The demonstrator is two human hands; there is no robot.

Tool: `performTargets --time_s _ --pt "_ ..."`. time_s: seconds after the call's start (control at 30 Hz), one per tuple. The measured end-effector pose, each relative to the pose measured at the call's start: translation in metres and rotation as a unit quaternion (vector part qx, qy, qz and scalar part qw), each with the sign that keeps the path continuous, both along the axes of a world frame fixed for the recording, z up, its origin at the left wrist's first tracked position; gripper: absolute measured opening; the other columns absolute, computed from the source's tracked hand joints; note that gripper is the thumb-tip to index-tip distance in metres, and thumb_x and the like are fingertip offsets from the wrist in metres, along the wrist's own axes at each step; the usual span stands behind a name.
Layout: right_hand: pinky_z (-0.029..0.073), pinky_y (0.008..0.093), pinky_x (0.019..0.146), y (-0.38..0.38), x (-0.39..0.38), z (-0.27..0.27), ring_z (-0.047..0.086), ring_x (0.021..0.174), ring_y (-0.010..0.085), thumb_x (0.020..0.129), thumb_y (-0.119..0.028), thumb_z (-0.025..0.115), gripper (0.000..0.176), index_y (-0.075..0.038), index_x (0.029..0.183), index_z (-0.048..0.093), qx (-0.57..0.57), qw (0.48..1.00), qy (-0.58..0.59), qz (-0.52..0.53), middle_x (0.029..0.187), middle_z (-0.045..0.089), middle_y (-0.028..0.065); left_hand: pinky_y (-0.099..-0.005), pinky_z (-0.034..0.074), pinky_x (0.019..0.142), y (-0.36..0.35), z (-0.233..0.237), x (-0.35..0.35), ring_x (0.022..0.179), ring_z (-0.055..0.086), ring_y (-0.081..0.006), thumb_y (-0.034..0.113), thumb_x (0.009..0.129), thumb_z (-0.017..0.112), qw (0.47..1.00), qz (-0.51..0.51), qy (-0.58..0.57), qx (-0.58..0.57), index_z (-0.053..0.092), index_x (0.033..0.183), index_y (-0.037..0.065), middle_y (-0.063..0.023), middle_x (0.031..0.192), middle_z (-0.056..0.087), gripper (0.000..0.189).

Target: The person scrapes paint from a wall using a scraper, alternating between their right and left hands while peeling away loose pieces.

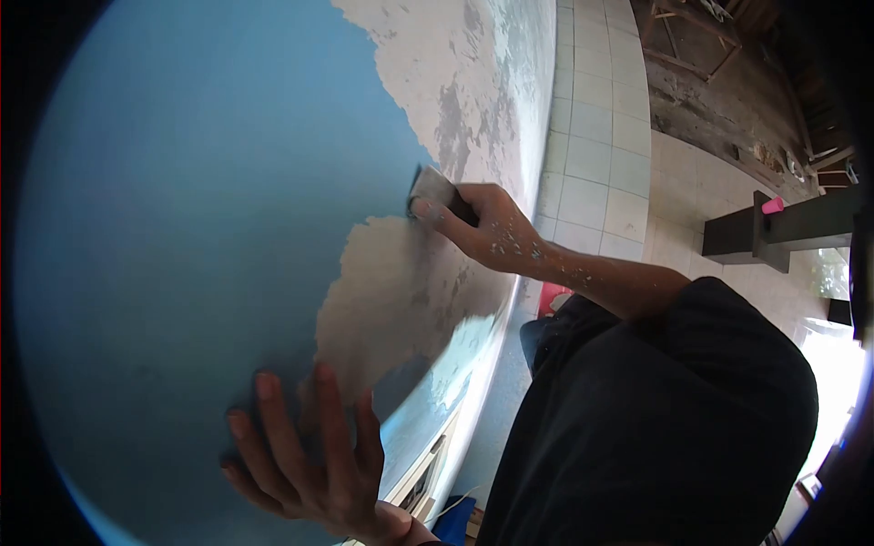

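Head view: right hand (492,227) closed around flat grey scraper (435,189), blade on blue painted wall (182,227) at bare plaster patch (391,282) edge. Left hand (309,446) open, palm flat on wall below right hand. Advice: hold blade shallow, pressure steady.

You have two hands, left hand (314,460) and right hand (492,227). You see one scraper (437,189), one blue wall (200,227), one pink cup (772,206).
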State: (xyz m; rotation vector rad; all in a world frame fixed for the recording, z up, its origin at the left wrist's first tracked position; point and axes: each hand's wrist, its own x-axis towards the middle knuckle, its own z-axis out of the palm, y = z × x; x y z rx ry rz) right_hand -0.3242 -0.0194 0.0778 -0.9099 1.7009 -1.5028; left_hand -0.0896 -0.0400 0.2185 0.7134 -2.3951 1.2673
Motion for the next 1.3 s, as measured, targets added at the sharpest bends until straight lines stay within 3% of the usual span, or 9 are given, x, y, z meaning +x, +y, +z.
performTargets --time_s 0.2,0.5,0.6,0.7,0.9,1.0,1.07,1.2,1.3 --pt "0.039 0.0286 0.045 -0.005 0.001 -0.017 0.05 0.05 0.0103 0.088 -0.05 0.057 0.056 0.003 0.074 0.064 -0.029 0.999 0.005 -0.016 0.053 0.053 0.0036 -0.0454 0.03 0.106 0.0 0.002 0.002 0.121 0.049 -0.0263 0.05 0.083 0.059 1.0 -0.006 -0.019 -0.014 0.066 0.109 0.033 -0.0011 0.128 0.056 0.031" --pt "0.039 0.0291 0.045 -0.006 0.001 0.002 0.048 0.049 0.0102 0.088 -0.049 0.057 0.055 0.003 0.071 0.063 -0.033 0.999 0.004 -0.021 0.053 0.052 0.0033 -0.0454 0.029 0.107 -0.003 0.0 0.004 0.122 0.048 -0.0257 0.051 0.084 0.058 1.0 -0.015 -0.011 -0.009 0.066 0.11 0.034 -0.0005 0.128 0.056 0.032" --pt "0.038 0.0288 0.045 -0.005 0.004 0.004 0.049 0.049 0.0104 0.087 -0.05 0.058 0.055 0.003 0.071 0.063 -0.026 0.999 0.005 -0.036 0.053 0.052 0.0033 -0.0441 0.021 0.112 -0.002 -0.003 0.0 0.125 0.044 -0.0241 0.052 0.089 0.051 1.0 -0.005 0.008 0.0 0.068 0.102 0.035 0.0016 0.125 0.058 0.028" --pt "0.038 0.0285 0.045 -0.008 0.004 -0.001 0.049 0.049 0.0103 0.087 -0.05 0.059 0.055 0.003 0.071 0.063 -0.021 0.999 0.0 -0.032 0.053 0.052 0.0036 -0.0439 0.021 0.112 -0.001 0.0 0.001 0.125 0.044 -0.0232 0.052 0.089 0.052 1.0 -0.011 0.006 0.011 0.068 0.102 0.035 0.0027 0.125 0.058 0.027" --pt "0.037 0.0281 0.045 -0.008 0.003 0.015 0.046 0.05 0.0082 0.087 -0.048 0.059 0.055 0.004 0.07 0.061 -0.057 0.997 -0.002 -0.046 0.052 0.05 0.0019 -0.0456 0.03 0.107 -0.001 0.001 0.003 0.122 0.048 -0.0255 0.049 0.085 0.058 1.0 -0.015 -0.006 0.007 0.065 0.11 0.034 -0.0001 0.126 0.057 0.03" --pt "0.036 0.0272 0.045 -0.016 0.003 -0.018 0.044 0.051 0.0069 0.088 -0.045 0.06 0.053 0.004 0.068 0.06 -0.078 0.996 -0.001 -0.046 0.052 0.049 0.0008 -0.0494 0.028 0.108 -0.006 -0.003 0.013 0.12 0.05 -0.027 0.04 0.086 0.059 0.996 -0.082 0.023 0.027 0.068 0.105 0.028 -0.0014 0.121 0.06 0.024" --pt "0.035 0.0265 0.045 -0.017 0.001 -0.055 0.043 0.051 0.0063 0.088 -0.043 0.061 0.052 0.003 0.067 0.059 -0.065 0.997 0.01 -0.051 0.052 0.049 0.0002 -0.0512 0.019 0.112 -0.001 -0.008 0.029 0.124 0.045 -0.0225 0.036 0.087 0.058 0.986 -0.114 0.093 0.074 0.067 0.098 0.029 0.0035 0.121 0.059 0.016" --pt "0.034 0.0237 0.046 -0.018 0.003 -0.027 0.042 0.052 0.0049 0.089 -0.042 0.061 0.046 -0.001 0.068 0.057 -0.077 0.995 -0.05 -0.042 0.054 0.047 -0.0025 -0.0551 0.011 0.114 0.016 -0.037 0.055 0.128 0.04 -0.0201 0.03 0.088 0.057 0.977 -0.067 0.195 0.05 0.065 0.099 0.027 0.0079 0.125 0.054 0.014" --pt "0.026 0.0199 0.037 -0.016 0.006 -0.045 0.036 0.042 0.0025 0.09 -0.04 0.06 0.042 -0.005 0.069 0.05 -0.1 0.992 -0.073 -0.022 0.052 0.042 -0.0045 -0.0556 0.007 0.113 0.023 -0.065 0.088 0.133 0.033 -0.031 0.031 0.082 0.063 0.964 -0.027 0.263 0.016 0.063 0.109 0.025 -0.0053 0.133 0.047 0.027"
